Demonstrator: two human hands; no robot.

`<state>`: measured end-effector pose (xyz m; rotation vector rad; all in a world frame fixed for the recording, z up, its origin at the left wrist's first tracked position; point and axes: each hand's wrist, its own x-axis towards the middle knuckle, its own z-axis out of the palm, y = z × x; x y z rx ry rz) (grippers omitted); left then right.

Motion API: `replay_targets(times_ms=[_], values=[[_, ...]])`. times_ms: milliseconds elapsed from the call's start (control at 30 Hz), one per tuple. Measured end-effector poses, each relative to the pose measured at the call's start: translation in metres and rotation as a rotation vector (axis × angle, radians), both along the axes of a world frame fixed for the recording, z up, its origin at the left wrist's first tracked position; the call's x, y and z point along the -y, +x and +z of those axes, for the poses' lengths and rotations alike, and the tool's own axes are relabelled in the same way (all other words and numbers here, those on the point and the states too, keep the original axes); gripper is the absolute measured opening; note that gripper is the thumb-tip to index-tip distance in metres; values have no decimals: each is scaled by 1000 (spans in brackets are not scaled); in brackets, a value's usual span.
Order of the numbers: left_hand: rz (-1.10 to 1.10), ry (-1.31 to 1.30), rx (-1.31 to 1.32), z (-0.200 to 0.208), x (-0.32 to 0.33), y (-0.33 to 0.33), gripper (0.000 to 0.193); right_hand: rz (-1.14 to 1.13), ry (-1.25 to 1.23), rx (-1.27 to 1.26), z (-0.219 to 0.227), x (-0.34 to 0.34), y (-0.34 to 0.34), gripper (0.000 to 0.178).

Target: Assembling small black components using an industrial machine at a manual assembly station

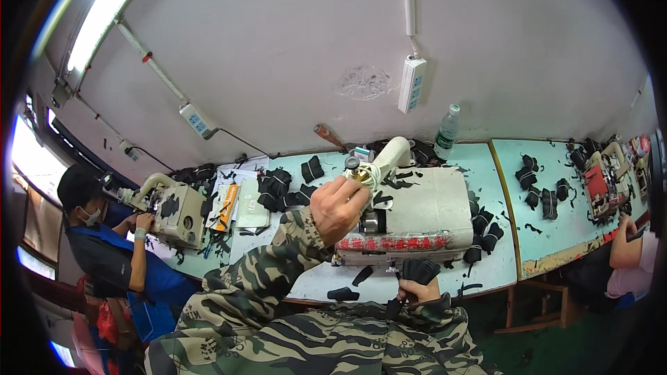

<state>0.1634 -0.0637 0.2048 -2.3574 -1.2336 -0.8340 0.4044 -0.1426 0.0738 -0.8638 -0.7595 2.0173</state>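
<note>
At centre my left grip curled, hold unclear, seemingly adjusting the machine, steadiness needed next; below, my right grip clasped black fabric.

Wearer's two hands, two camouflage sleeves, one bottle

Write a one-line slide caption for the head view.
Left hand at a beige machine, right hand holding a black bundle, above a pale table with black scraps.

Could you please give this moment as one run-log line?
Left hand: at cream coil, grip unclear | right hand: holding black bundle | machine: on table | bottle: behind machine
</note>
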Motion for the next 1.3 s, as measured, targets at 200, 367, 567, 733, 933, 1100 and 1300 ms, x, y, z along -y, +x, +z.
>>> replay_targets(times_ms=[200,367,567,733,933,1100,1300], values=[[11,-16,141,16,18,49,17,20,115,-53,-6,-11,50,15],[372,-22,502,47,-45,71,10,119,228,15,-6,-30,83,13],[108,-382,-28,8,-16,162,9,138,489,55,22,-62,167,61],[-230,-556,-8,-38,-20,275,15,186,466,73,9,-100,204,34],[-94,-1808,1574,-49,-42,330,14,-450,808,273,-4,-107,256,21],[-129,-1472,655,-52,-39,382,17,-454,1160,1004,-30,-101,298,21],[-408,-1577,1366,-97,-61,399,17,-429,754,718,-33,-95,332,25]])
